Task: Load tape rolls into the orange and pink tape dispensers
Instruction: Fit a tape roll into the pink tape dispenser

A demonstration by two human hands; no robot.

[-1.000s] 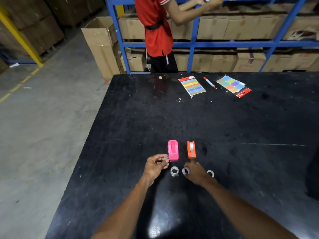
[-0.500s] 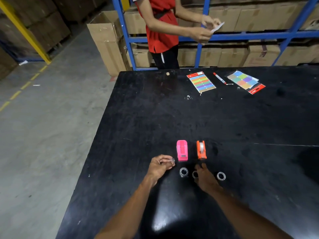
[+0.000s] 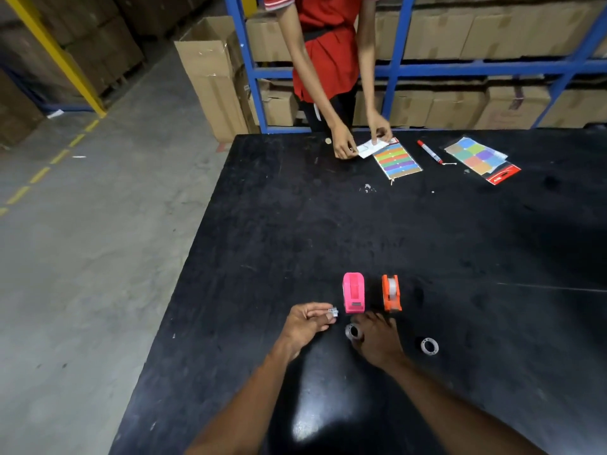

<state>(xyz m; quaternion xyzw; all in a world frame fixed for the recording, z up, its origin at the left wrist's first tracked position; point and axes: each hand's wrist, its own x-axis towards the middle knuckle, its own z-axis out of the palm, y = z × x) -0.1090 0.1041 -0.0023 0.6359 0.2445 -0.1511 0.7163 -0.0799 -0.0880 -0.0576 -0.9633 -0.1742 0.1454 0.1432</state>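
Near desk (image 3: 249,323) edge: left hand (image 3: 307,323) pinching small clear spool (image 3: 332,312); right hand (image 3: 377,339) covering tape roll (image 3: 353,332), grip unclear. Risk: fumbled spool rolling off.

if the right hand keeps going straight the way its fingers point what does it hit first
Probably the orange tape dispenser: the right hand points up the table, fingertips just short of its near end. Depth is unclear from one view.
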